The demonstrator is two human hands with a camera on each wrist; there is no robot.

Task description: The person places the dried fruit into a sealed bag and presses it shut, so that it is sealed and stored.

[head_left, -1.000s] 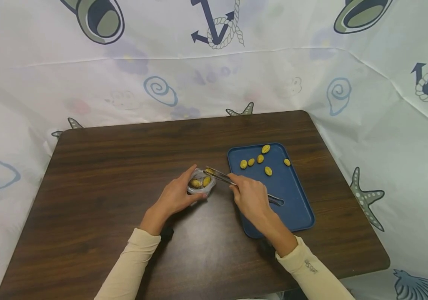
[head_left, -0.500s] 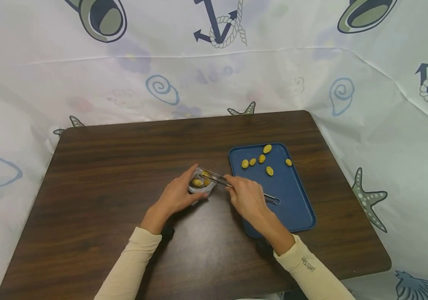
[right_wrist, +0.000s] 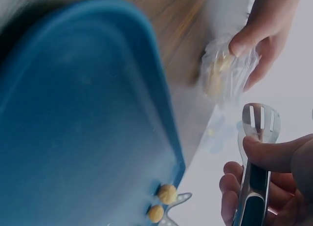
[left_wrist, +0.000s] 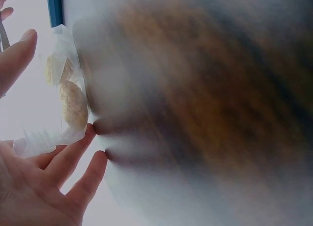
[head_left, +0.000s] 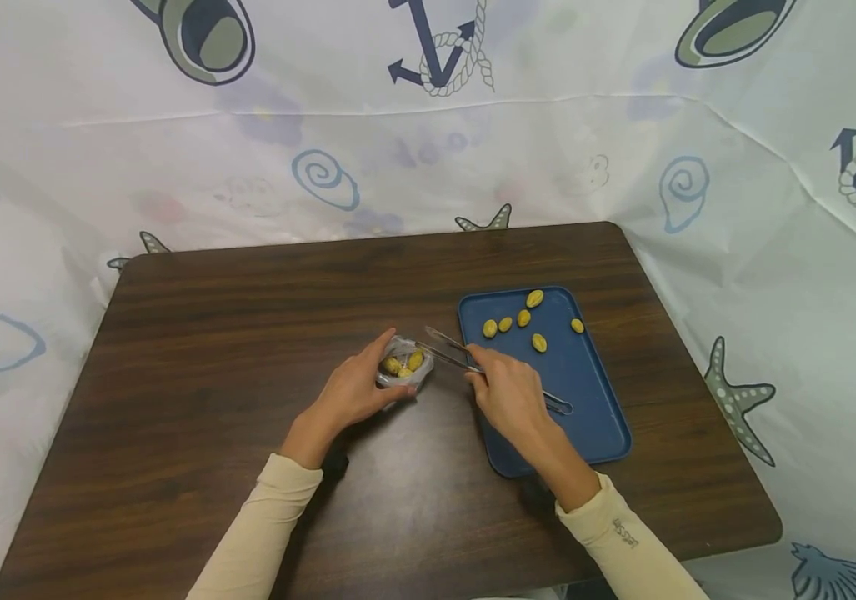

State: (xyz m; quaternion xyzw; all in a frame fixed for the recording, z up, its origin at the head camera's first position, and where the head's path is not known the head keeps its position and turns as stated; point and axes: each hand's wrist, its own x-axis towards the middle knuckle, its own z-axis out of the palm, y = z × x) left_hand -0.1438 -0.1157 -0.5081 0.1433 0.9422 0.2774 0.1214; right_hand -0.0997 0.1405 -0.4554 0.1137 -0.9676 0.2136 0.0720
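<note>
My left hand [head_left: 352,387] holds a small clear plastic bag [right_wrist: 226,89] between thumb and fingers, its mouth facing up. Inside lie several yellow, wrinkled oval pieces [head_left: 392,366], like small fruits or nuts; the exact kind cannot be told. In my right hand [head_left: 510,400] is a pair of metal tongs [right_wrist: 255,206] with slotted ends. The tong tips stand apart just right of the bag's mouth, with nothing between them. From the left wrist view, the bag's side shows yellow pieces [left_wrist: 73,103] pressing against the plastic, with fingers beneath it.
A blue rectangular tray [head_left: 593,392] lies on the right of the dark wooden table [head_left: 247,317], partly under my right hand. Several more yellow pieces [head_left: 539,342] are scattered over its far half. A white printed curtain [head_left: 397,183] hangs behind the table.
The tongs reached over the bag and let go of a yellow piece in it. They have since drawn back right with spread tips. The left hand has stayed on the bag.
</note>
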